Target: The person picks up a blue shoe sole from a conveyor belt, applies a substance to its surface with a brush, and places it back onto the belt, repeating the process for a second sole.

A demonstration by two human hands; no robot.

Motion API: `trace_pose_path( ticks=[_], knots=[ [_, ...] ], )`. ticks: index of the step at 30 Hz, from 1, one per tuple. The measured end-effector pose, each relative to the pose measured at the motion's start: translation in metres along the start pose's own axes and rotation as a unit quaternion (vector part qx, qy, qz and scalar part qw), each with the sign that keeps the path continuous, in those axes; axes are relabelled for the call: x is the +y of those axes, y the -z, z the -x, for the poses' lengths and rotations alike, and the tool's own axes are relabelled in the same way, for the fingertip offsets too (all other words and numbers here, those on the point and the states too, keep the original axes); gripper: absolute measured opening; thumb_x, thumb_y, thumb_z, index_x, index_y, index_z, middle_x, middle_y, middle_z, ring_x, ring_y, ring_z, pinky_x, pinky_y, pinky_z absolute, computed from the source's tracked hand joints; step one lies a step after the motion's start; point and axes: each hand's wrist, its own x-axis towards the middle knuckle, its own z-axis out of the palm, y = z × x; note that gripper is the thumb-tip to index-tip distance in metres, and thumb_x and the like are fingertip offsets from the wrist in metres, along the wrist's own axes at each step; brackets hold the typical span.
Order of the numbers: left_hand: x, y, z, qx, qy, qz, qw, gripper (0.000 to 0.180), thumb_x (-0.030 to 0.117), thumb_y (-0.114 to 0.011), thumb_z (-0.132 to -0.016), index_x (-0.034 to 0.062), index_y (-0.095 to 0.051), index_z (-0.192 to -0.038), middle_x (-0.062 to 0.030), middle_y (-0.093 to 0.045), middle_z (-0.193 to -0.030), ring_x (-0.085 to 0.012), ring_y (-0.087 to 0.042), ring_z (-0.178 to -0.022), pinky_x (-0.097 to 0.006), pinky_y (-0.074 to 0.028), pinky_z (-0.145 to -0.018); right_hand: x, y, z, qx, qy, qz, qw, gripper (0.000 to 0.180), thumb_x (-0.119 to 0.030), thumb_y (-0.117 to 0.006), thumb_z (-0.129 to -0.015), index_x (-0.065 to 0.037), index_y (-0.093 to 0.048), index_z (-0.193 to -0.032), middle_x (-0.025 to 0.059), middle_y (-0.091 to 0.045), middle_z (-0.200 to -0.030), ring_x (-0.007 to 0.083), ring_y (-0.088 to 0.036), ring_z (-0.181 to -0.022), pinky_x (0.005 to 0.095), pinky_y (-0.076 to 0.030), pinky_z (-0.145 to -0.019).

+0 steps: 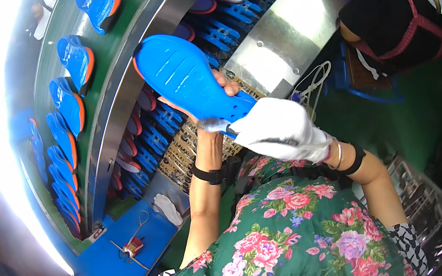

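A blue shoe sole (180, 71) with an orange edge is held up in front of me, tilted, with its wide end toward the upper left. My bare left hand (228, 85) grips it from beneath, its fingers curling over the right edge. Over the narrow end is my right hand (283, 127) in a white glove, closed on a brush (213, 124). The pale bristles lie at the sole's lower edge; the glove hides most of the handle.
Several blue soles stand along a green conveyor belt (94, 60) behind a metal rail. Below it, a rack holds more soles and blue clamps (221, 35). A blue table (101, 263) bears a small red pot (133, 246) and a white glove (168, 208). Another person (394, 21) sits at the upper right.
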Motion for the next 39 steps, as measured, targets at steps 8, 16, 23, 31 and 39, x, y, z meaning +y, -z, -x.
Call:
trace_pose_path(
  ticks=[8, 16, 23, 31, 39],
  knots=[
    [0.003, -0.002, -0.008, 0.048, -0.040, -0.006, 0.998, 0.111, 0.103, -0.033, -0.068, 0.0037, -0.058, -0.112, -0.0140, -0.063, -0.090, -0.0281, -0.061, -0.072, -0.043, -0.050, -0.072, -0.003, 0.000, 0.007, -0.002, 0.014, 0.074, 0.997, 0.022, -0.002, -0.080, -0.078, -0.008, -0.078, -0.100, 0.0104, -0.077, -0.100, 0.0256, -0.072, -0.084, 0.0354, -0.058, -0.073],
    [0.016, 0.005, -0.010, 0.044, 0.015, 0.020, 0.999, 0.117, 0.104, -0.033, -0.065, 0.0047, -0.056, -0.121, -0.0145, -0.063, -0.088, -0.0299, -0.060, -0.067, -0.043, -0.050, -0.067, 0.001, 0.008, 0.008, 0.034, -0.085, -0.013, 0.996, 0.019, -0.001, -0.080, -0.079, -0.004, -0.077, -0.098, 0.0128, -0.077, -0.100, 0.0236, -0.072, -0.083, 0.0350, -0.058, -0.073],
    [0.028, 0.007, -0.020, -0.003, 0.164, 0.054, 0.985, 0.131, 0.106, -0.031, -0.062, 0.0008, -0.052, -0.137, -0.0226, -0.065, -0.093, -0.0368, -0.063, -0.069, -0.047, -0.050, -0.066, 0.000, 0.010, 0.011, -0.044, -0.132, -0.172, 0.975, 0.012, -0.006, -0.078, -0.082, -0.007, -0.077, -0.094, 0.0074, -0.077, -0.097, 0.0219, -0.070, -0.082, 0.0344, -0.056, -0.072],
    [0.027, 0.017, -0.034, -0.045, 0.320, -0.002, 0.946, 0.121, 0.096, -0.026, -0.075, 0.0027, -0.042, -0.151, -0.0286, -0.066, -0.118, -0.0428, -0.071, -0.091, -0.054, -0.061, -0.077, 0.000, 0.007, 0.022, -0.139, 0.033, 0.067, 0.987, 0.033, -0.006, -0.078, -0.080, -0.006, -0.074, -0.113, 0.0122, -0.075, -0.110, 0.0279, -0.071, -0.087, 0.0365, -0.056, -0.072],
    [0.027, 0.004, -0.043, 0.026, 0.343, -0.282, 0.896, 0.105, 0.086, -0.036, -0.087, 0.0070, -0.037, -0.156, -0.0254, -0.060, -0.136, -0.0397, -0.068, -0.109, -0.058, -0.061, -0.082, 0.002, 0.015, 0.005, -0.184, 0.032, 0.077, 0.979, 0.024, -0.006, -0.078, -0.079, -0.009, -0.076, -0.103, 0.0085, -0.074, -0.099, 0.0274, -0.067, -0.082, 0.0363, -0.056, -0.072]
  ],
)
